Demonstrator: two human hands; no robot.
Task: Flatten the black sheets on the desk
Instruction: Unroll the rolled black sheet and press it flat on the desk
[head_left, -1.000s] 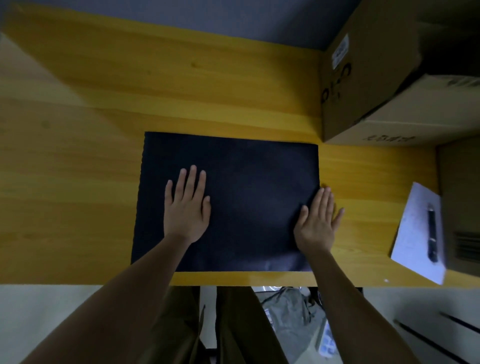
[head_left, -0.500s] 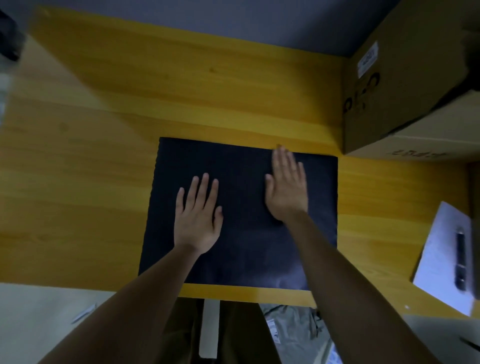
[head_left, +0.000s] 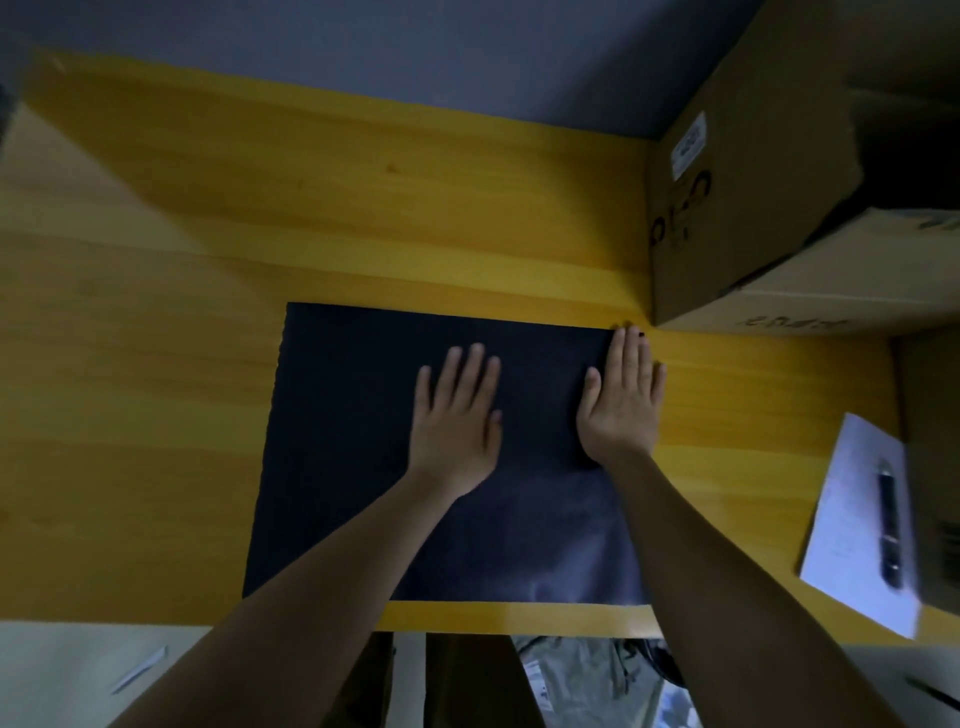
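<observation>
A black sheet lies flat on the yellow wooden desk, its near edge close to the desk's front edge. My left hand rests palm down on the middle of the sheet, fingers apart. My right hand presses palm down on the sheet's far right corner, fingertips at the far edge and the little finger over the right edge. Neither hand grips anything. My forearms hide part of the sheet's near half.
Cardboard boxes stand at the far right, close to the sheet's far right corner. A white paper with a dark pen on it lies at the right edge of the desk. A grey wall runs behind the desk.
My right hand has slid from the sheet's upper middle out to its far right corner. My left hand has shifted towards the middle of the sheet.
</observation>
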